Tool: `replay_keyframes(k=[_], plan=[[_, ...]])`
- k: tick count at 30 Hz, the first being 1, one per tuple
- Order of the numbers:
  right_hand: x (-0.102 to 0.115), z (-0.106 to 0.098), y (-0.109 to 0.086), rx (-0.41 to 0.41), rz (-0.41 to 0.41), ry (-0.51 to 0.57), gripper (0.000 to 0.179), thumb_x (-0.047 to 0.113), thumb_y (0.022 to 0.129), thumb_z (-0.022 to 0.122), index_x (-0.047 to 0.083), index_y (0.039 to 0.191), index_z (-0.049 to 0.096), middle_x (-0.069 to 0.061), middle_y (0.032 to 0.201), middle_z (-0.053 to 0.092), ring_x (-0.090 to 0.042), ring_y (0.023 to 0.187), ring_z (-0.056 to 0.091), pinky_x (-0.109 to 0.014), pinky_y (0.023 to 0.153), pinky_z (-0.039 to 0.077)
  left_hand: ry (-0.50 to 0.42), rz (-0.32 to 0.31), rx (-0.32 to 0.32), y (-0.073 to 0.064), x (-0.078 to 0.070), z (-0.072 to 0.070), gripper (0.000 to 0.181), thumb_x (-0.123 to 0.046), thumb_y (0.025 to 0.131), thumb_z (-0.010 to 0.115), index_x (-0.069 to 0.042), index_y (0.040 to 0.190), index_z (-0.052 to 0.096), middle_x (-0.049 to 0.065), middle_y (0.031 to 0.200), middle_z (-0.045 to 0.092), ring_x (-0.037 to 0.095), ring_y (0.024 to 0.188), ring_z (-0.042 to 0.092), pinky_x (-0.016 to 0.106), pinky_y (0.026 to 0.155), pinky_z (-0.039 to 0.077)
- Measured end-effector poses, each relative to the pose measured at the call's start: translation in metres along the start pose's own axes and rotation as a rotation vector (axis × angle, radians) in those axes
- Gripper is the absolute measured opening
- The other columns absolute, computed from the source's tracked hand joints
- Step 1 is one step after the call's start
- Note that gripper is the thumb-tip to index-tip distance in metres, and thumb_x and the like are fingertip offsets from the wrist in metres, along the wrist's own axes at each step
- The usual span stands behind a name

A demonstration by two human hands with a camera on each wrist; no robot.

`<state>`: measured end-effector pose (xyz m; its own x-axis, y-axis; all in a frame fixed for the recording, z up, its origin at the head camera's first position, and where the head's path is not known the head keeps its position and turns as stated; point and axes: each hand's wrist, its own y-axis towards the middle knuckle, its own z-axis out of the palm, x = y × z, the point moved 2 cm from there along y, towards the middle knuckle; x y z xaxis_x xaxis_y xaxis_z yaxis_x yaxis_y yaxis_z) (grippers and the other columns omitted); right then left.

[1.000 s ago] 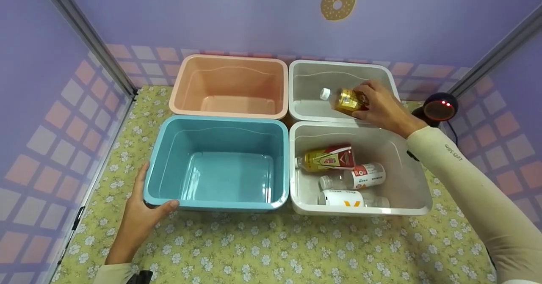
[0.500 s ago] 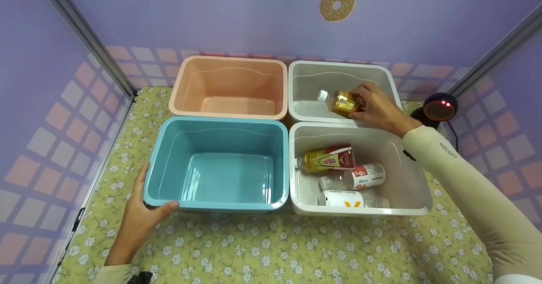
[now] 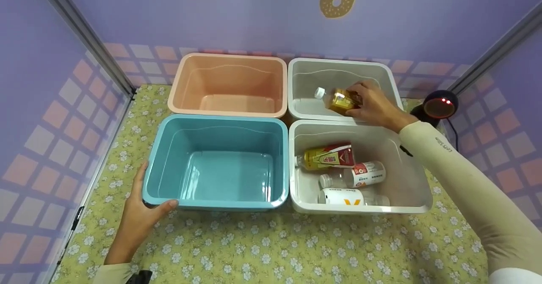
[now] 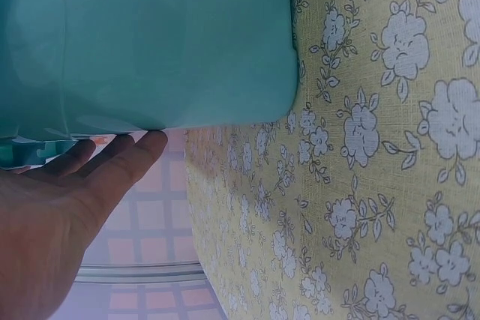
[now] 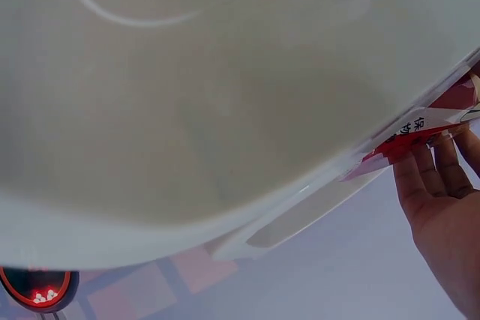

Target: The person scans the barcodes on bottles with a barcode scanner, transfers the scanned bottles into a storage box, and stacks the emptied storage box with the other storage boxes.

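Observation:
In the head view, my right hand (image 3: 376, 105) grips a clear plastic bottle (image 3: 341, 101) with a gold label and white cap. It lies sideways over the back grey bin (image 3: 345, 62), cap pointing left. The right wrist view catches red on the label (image 5: 442, 121) by my fingers; the bin's wall hides the rest. My left hand (image 3: 139, 216) rests at the front left corner of the blue bin (image 3: 220, 205), thumb on the front rim. Its fingers (image 4: 127, 157) extend straight along the outer side in the left wrist view.
A front grey bin (image 3: 360, 209) holds a yellow-and-red-labelled bottle (image 3: 326, 157), a bottle with a white-and-red label (image 3: 366, 174) and a white-labelled bottle (image 3: 343, 197). A pink bin (image 3: 233, 57) stands behind the blue one. A black round device (image 3: 440, 104) stands at right.
My right hand has shifted slightly left with the bottle over the back grey bin. The left hand has stayed at the blue bin's corner.

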<state>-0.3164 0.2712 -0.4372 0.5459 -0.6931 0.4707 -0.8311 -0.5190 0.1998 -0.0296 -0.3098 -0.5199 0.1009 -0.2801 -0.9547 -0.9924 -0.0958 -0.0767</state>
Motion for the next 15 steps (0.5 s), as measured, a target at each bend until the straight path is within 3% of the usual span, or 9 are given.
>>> replay_keyframes(k=[8, 15], plan=[[0.0029, 0.0008, 0.0049, 0.027, -0.006, 0.019, 0.058, 0.001, 0.085, 0.094, -0.015, 0.132, 0.065, -0.031, 0.131, 0.059, -0.048, 0.118, 0.060, -0.060, 0.103, 0.051, -0.012, 0.000, 0.003, -0.0017, 0.0011, 0.0004, 0.120, -0.011, 0.097, 0.085, -0.045, 0.177, 0.003, 0.028, 0.177, 0.020, 0.054, 0.142, 0.051, 0.022, 0.088, 0.062], [0.0040, 0.0015, 0.0071, 0.042, 0.008, 0.019, 0.055, 0.004, 0.086, 0.094, -0.013, 0.131, 0.066, -0.028, 0.129, 0.062, -0.044, 0.115, 0.062, -0.058, 0.099, 0.054, -0.013, 0.009, -0.005, -0.0011, -0.0003, 0.0011, 0.119, -0.011, 0.097, 0.085, -0.046, 0.177, 0.005, 0.030, 0.174, 0.026, 0.052, 0.139, 0.054, 0.023, 0.089, 0.062]])
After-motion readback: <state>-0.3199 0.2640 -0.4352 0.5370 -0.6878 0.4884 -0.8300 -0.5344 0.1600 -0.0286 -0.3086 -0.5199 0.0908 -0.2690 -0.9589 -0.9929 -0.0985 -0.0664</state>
